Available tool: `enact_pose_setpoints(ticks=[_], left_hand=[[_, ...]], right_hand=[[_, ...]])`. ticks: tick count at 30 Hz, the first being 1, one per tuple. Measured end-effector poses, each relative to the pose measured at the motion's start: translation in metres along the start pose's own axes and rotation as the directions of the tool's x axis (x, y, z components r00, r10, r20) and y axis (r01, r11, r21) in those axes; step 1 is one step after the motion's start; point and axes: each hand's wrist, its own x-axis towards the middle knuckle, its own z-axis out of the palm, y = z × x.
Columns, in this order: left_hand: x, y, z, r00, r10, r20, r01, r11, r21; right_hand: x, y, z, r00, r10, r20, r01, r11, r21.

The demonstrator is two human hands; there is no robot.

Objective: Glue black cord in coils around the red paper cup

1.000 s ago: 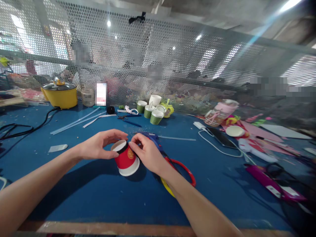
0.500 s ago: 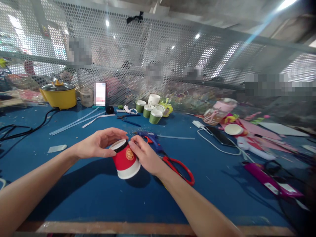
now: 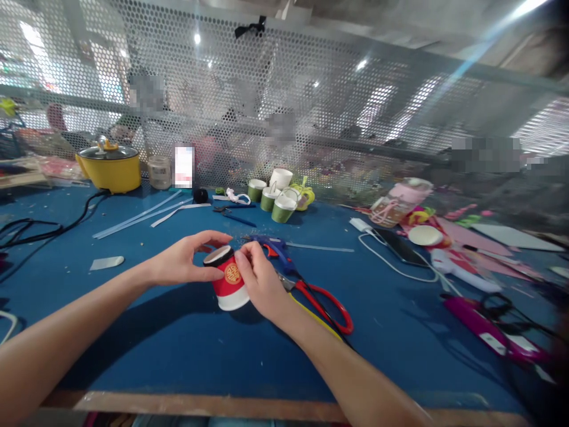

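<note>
A white paper cup (image 3: 233, 299) with a red wrap, a gold round emblem and a black band is held tilted above the blue table, narrow end up. My left hand (image 3: 186, 259) is around its left side, thumb on the red wrap, fingers curled over behind the black band. At the right side, my right hand (image 3: 265, 283) grips the cup near the band with thumb and fingertips. Just beyond that hand lies a blue glue gun (image 3: 284, 256). Scissors with red handles (image 3: 348, 323) are partly hidden by my right forearm.
Green-wrapped cups (image 3: 283, 210) stand at the back near pliers (image 3: 226, 209). Clear glue sticks (image 3: 133, 219) and a yellow electric pot (image 3: 111, 172) are at left. On the right are a phone (image 3: 402, 246), a cable and a purple power strip (image 3: 489, 326).
The cup and both hands have shifted slightly right in view. My left thumb now lies further across the red wrap, and the cup's wide rim is a little higher.
</note>
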Motion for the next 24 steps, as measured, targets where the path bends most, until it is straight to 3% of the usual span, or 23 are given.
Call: enact_pose_setpoints(ticks=[8,24], left_hand=[[0.0019,-0.0074,0.0109,0.997,-0.072,-0.002,0.072,0.995,-0.064],[0.0015,-0.0051,0.0049,0.999,-0.036,0.039,0.039,0.998,-0.054]], right_hand=[[-0.0025,0.0031,0.0059,0.998,-0.050,-0.041,0.040,0.976,-0.214],[-0.0032,0.0020,0.0053,0.995,-0.099,-0.032,0.089,0.968,-0.235]])
